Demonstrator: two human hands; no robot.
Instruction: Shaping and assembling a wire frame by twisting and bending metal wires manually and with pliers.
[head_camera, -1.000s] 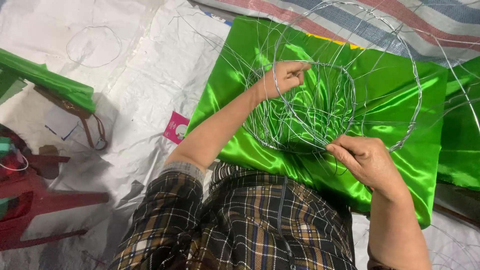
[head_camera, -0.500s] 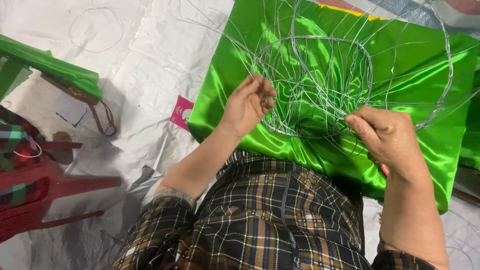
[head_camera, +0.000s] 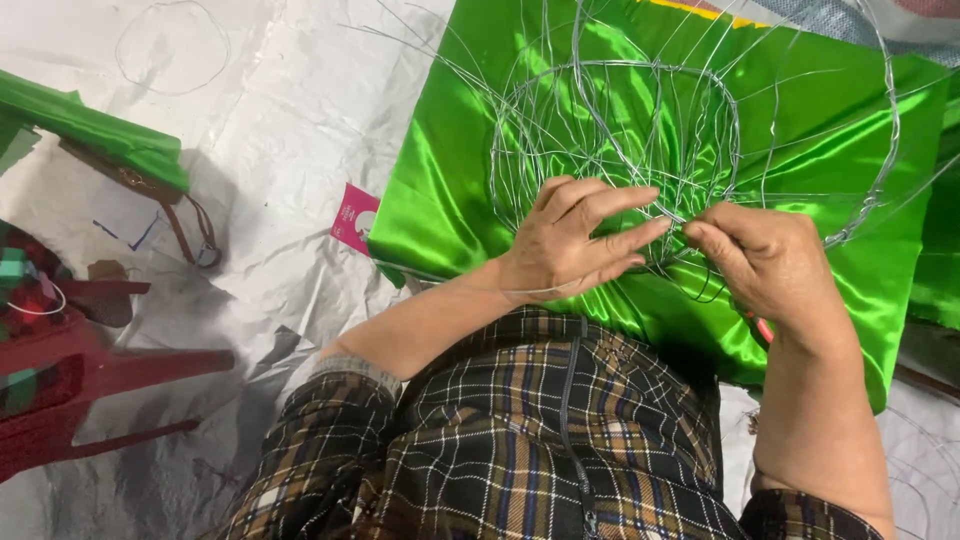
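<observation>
A frame of thin silver wire (head_camera: 640, 120), made of rings and curved ribs, rests on bright green satin cloth (head_camera: 460, 170) spread over my lap. My left hand (head_camera: 575, 240) pinches the near edge of the inner wire ring with its fingertips. My right hand (head_camera: 770, 265) meets it from the right, fingers closed on the same stretch of wire, with something red partly hidden under the palm. Both hands sit just above my plaid-covered legs (head_camera: 540, 440).
Crinkled white sheeting (head_camera: 290, 120) covers the floor. A small pink card (head_camera: 353, 218) lies by the cloth's left edge. A red plastic stool (head_camera: 70, 370), folded green fabric (head_camera: 90, 125) with a brown strap, and a loose wire loop (head_camera: 170, 45) lie at the left.
My left hand has come down from the far side of the ring to its near edge, meeting my right hand. The view has moved closer.
</observation>
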